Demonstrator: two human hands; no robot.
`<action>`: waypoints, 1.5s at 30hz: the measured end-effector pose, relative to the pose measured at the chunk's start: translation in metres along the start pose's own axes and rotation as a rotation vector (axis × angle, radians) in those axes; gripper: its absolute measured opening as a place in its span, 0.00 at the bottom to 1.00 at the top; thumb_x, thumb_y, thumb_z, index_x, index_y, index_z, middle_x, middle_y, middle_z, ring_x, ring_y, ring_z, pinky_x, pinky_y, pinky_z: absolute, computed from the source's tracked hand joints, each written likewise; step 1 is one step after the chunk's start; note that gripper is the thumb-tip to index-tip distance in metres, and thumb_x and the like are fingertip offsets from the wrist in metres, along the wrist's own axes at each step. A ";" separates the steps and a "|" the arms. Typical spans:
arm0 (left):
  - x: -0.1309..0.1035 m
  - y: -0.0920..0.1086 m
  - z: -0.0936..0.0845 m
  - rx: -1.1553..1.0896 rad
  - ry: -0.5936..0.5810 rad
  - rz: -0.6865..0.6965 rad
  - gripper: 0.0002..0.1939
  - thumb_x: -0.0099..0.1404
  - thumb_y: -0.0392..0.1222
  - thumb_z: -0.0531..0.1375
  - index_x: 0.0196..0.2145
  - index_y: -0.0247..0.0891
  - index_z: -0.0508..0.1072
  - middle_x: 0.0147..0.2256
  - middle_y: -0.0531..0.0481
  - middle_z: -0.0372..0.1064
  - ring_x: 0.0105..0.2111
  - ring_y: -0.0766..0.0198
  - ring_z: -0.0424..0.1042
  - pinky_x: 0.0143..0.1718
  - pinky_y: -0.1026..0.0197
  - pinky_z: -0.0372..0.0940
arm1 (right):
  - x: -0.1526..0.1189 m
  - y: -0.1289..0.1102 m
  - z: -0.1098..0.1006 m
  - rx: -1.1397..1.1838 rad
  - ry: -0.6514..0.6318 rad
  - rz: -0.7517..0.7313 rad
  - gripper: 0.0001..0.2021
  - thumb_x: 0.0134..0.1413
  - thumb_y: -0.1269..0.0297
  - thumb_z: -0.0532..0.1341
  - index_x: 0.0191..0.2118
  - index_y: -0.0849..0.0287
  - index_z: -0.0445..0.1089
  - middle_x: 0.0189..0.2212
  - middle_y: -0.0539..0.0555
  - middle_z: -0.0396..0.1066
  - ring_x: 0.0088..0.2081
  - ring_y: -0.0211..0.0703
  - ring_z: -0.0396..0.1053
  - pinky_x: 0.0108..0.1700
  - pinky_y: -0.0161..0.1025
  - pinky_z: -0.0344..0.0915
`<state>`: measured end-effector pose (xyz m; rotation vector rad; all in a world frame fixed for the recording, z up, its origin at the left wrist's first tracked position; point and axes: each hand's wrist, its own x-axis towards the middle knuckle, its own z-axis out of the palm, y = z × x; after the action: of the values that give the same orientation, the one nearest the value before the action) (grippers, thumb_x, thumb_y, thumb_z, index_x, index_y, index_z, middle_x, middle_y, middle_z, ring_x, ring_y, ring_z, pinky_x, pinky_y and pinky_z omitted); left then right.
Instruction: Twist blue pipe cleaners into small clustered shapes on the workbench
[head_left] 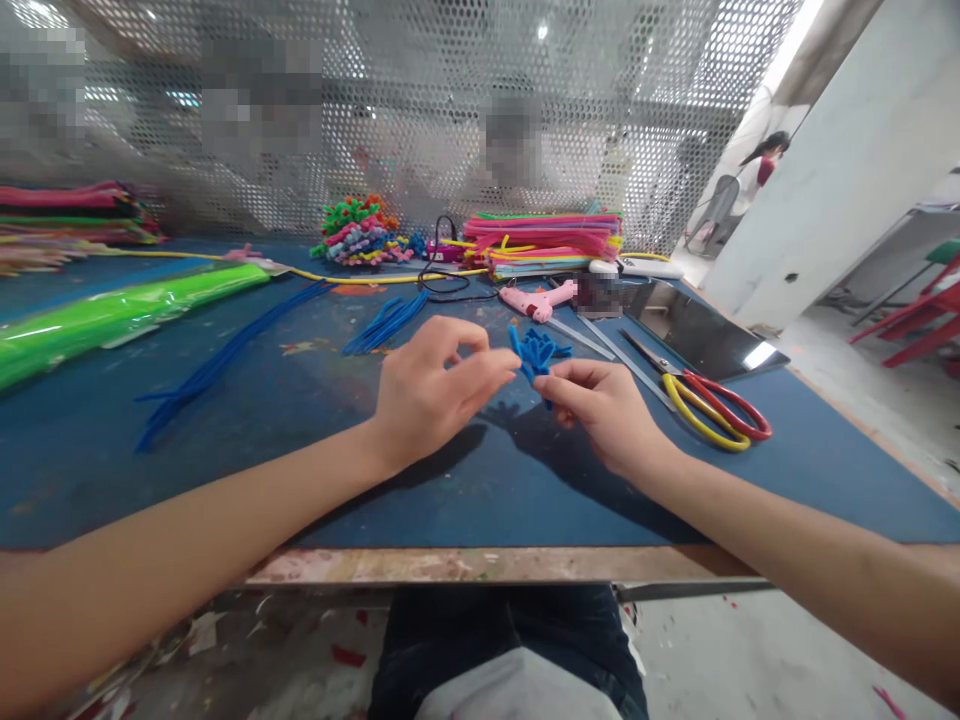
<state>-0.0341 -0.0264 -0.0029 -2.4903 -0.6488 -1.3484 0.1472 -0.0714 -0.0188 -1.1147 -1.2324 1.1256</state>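
Observation:
Over the blue work mat, my right hand (600,405) is closed in a pinch on a small cluster of bent blue pipe cleaners (538,350). Its short loops and ends fan upward from my fingertips. Just left of it is my left hand (442,385), thumb and fingers drawn together, tips at the cluster's left edge. Whether a blue strand is between them I cannot make out. Short blue pipe cleaners (386,322) lie behind my left hand, and longer blue pipe cleaners (225,355) stretch farther left.
Scissors (709,405) with red and yellow handles lie at right, near a dark glossy panel (697,325). A pink glue gun (536,300), bundled pipe cleaners (544,240) and a perforated metal screen (412,110) stand behind. A green plastic pack (127,315) lies left.

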 end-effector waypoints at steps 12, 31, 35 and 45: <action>0.003 -0.005 -0.005 -0.065 -0.230 -0.043 0.09 0.61 0.41 0.58 0.38 0.54 0.75 0.35 0.54 0.75 0.41 0.60 0.69 0.45 0.52 0.51 | -0.002 0.001 0.004 0.180 -0.076 0.089 0.12 0.38 0.61 0.67 0.20 0.62 0.66 0.15 0.44 0.58 0.18 0.29 0.52 0.21 0.32 0.49; 0.003 0.008 0.004 -0.020 -0.266 -0.172 0.08 0.63 0.43 0.55 0.34 0.41 0.73 0.35 0.48 0.74 0.39 0.57 0.67 0.46 0.52 0.52 | -0.002 0.001 0.001 0.003 -0.001 -0.022 0.09 0.40 0.61 0.65 0.22 0.61 0.67 0.17 0.46 0.59 0.19 0.30 0.53 0.22 0.32 0.51; 0.005 0.018 0.004 -0.163 -0.235 -0.346 0.08 0.62 0.42 0.55 0.30 0.38 0.72 0.31 0.50 0.72 0.34 0.62 0.68 0.39 0.59 0.57 | -0.005 -0.004 0.004 -0.161 0.063 -0.143 0.07 0.41 0.64 0.63 0.21 0.61 0.67 0.18 0.47 0.62 0.21 0.31 0.56 0.23 0.32 0.54; 0.004 0.021 0.014 -1.114 -0.192 -1.073 0.08 0.51 0.42 0.65 0.29 0.36 0.75 0.21 0.55 0.68 0.20 0.71 0.65 0.24 0.67 0.63 | -0.010 -0.007 0.006 -0.347 0.123 -0.253 0.07 0.45 0.64 0.62 0.22 0.61 0.69 0.18 0.48 0.67 0.21 0.34 0.60 0.23 0.32 0.55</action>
<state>-0.0120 -0.0379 -0.0075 -3.2380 -1.8877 -2.2912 0.1413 -0.0816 -0.0131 -1.2220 -1.4594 0.6583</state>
